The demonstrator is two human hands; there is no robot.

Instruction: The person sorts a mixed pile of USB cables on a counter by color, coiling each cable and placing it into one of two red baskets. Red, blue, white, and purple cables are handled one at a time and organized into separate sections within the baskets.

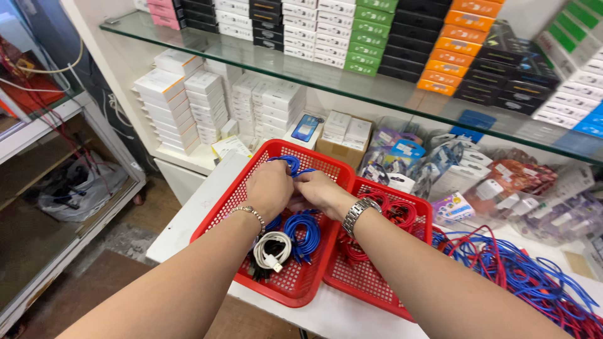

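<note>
Both grips (295, 185) hold coiled blue cable (290, 164).

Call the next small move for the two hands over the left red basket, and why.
Probably finish looping the blue cable and lay it on the coiled blue cables. Both the left hand and the right hand pinch it above the left red basket, where coiled blue cables and a white cable already lie; red ones fill the right red basket.
</note>
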